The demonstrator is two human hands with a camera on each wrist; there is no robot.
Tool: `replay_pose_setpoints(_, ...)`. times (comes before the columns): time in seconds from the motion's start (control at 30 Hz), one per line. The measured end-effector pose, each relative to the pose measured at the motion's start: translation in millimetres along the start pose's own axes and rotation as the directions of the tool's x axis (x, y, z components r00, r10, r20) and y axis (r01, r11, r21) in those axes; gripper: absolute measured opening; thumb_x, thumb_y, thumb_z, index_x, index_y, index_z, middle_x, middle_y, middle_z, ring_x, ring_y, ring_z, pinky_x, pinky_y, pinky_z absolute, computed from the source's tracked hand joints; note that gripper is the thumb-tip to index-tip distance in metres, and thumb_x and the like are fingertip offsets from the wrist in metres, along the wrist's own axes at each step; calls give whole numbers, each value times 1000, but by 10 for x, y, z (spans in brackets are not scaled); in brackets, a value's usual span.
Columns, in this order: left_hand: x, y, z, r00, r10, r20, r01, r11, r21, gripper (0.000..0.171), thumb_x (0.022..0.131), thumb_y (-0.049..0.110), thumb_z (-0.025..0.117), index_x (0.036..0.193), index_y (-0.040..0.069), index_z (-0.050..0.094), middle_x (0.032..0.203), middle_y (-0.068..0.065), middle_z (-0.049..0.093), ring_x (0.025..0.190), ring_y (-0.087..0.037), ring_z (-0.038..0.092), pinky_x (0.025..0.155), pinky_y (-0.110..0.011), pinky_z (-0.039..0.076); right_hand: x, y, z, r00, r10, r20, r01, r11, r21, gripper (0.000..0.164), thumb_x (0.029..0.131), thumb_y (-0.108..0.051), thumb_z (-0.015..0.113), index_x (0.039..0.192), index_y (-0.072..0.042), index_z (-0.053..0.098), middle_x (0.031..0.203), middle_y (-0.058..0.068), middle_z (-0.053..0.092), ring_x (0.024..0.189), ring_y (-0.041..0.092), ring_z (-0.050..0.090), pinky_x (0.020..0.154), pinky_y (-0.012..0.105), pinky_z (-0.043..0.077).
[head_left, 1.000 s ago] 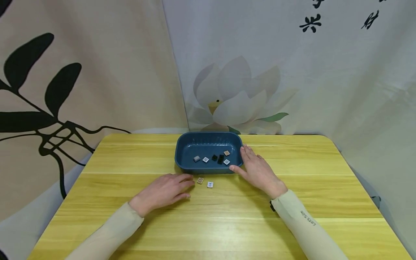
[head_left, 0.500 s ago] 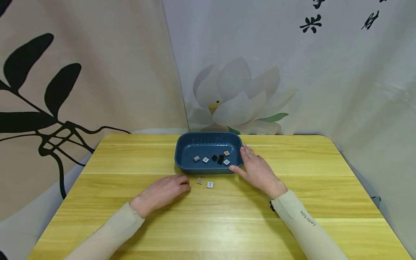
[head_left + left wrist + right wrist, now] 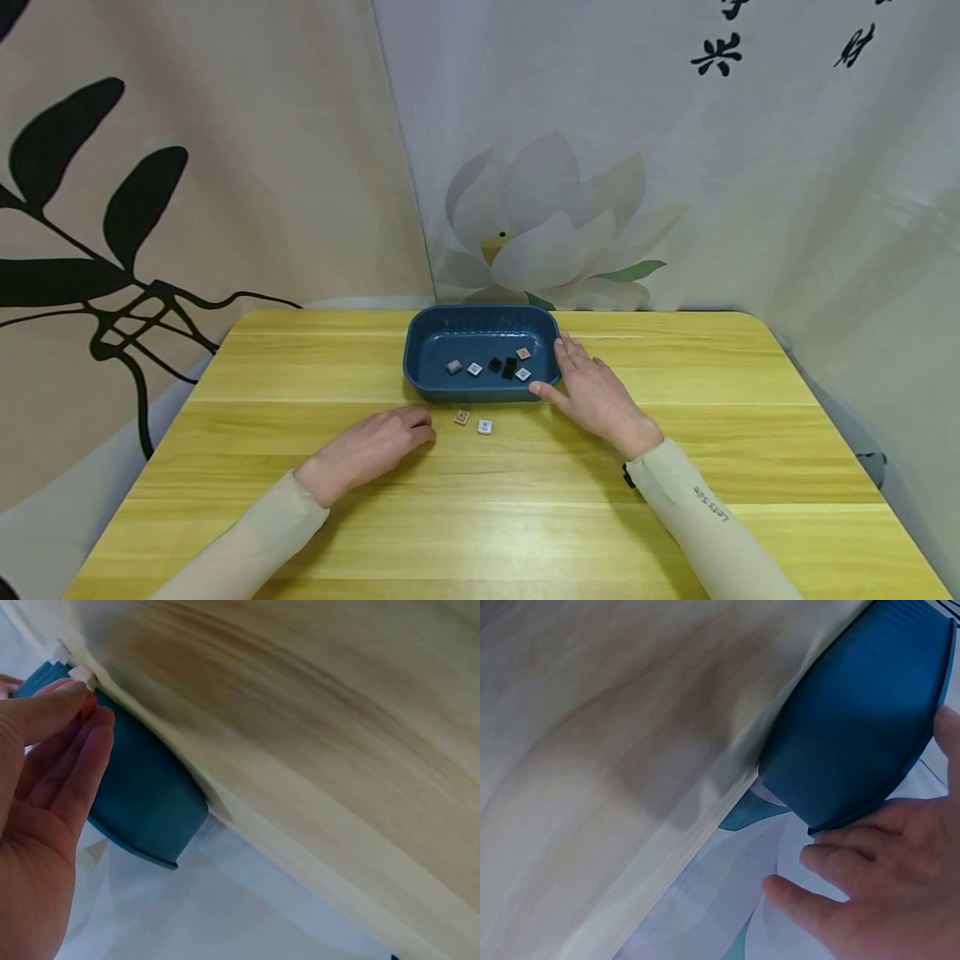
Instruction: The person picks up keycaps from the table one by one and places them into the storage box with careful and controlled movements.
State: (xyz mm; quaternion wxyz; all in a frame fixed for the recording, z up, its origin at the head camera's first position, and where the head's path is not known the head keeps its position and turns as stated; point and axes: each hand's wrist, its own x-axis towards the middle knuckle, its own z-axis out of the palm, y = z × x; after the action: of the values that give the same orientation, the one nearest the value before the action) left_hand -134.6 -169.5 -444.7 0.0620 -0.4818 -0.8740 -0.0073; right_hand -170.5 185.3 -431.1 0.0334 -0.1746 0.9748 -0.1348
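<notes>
Noted behind the yellow wood-grain table: pale cloth backdrop, hung in soft folds, with a slanting seam dividing beige from greyish white. On beige part, observed large black leaves above looping, crossing black stems. On whiter part, a faint printed lotus with yellow centre and small green leaf; higher up, black brush characters, some cut off at top. In bottom left corner, a dark shape, unidentified.
</notes>
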Motion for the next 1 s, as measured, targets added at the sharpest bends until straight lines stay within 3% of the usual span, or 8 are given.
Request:
replay_pose_setpoints(0.43,21,50,-195,996,-4,-84,2,1000,-30,37,88,-11,75,121,6,75,118,-6,68,103,-16,67,88,-29,59,2,6,13,1000,1,-7,-1,1000,-8,96,102,-68,45,160,6,26,168,22,22,155,37,24,118,60,32)
replay_pose_setpoints(0.7,119,109,-292,990,-23,-138,20,1000,-20,42,89,-9,76,128,5,72,123,-8,66,108,-18,66,92,-31,58,-4,8,16,1000,0,-14,0,1000,-5,96,102,-68,45,160,6,26,168,23,23,155,37,24,118,60,31)
replay_pose_setpoints(0.87,228,89,-323,975,-71,-210,56,996,-75,39,89,-4,78,127,4,72,125,-8,67,112,-19,66,94,-32,57,-8,-3,10,1000,2,-12,-2,1000,7,95,102,-66,47,160,6,26,168,22,23,155,37,23,118,60,31)
replay_pose_setpoints(1.0,345,52,-319,950,-131,-284,91,985,-149,36,88,-2,80,123,4,74,124,-7,68,111,-18,67,93,-30,57,-4,3,15,1000,2,-10,-2,1000,7,95,102,-66,47,160,6,25,169,22,22,156,37,22,118,60,31)
